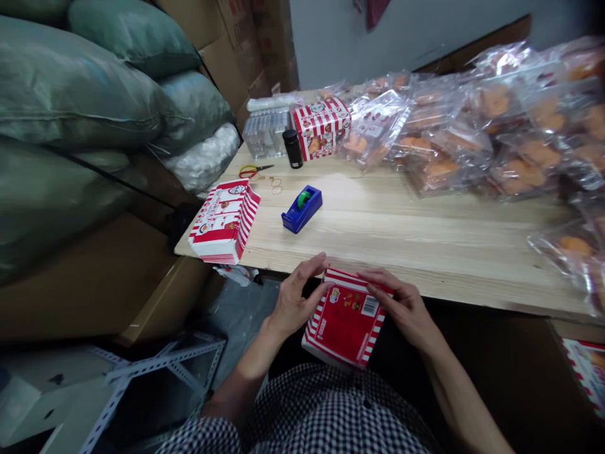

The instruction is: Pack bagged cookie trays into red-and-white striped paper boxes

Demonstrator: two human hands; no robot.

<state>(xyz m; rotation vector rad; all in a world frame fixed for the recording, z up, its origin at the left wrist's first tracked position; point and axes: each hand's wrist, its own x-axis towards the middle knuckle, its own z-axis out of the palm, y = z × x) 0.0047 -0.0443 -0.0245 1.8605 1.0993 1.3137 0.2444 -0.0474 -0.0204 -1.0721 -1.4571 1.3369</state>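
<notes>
A red and white striped cardboard box [344, 321] with a barcode lies tilted over my lap, by the table's front edge. My left hand [299, 297] grips its left upper edge, thumb on the face and fingers behind the far side. At the upper right corner, my right hand [399, 302] closes on the same box, fingers over its face near the barcode. Beyond the hands a blue tape dispenser [302, 209] with a green core stands on the table. Left of it rests a stack of flat striped cartons [223, 221].
On the wooden table [378, 221] are scissors [255, 170], rubber bands [276, 185], a black bottle [293, 149], an upright striped box [322, 128] and clear plastic cases [268, 132]. Bagged orange items [520, 170] pile up at right. Large green sacks [80, 88] are stacked at left.
</notes>
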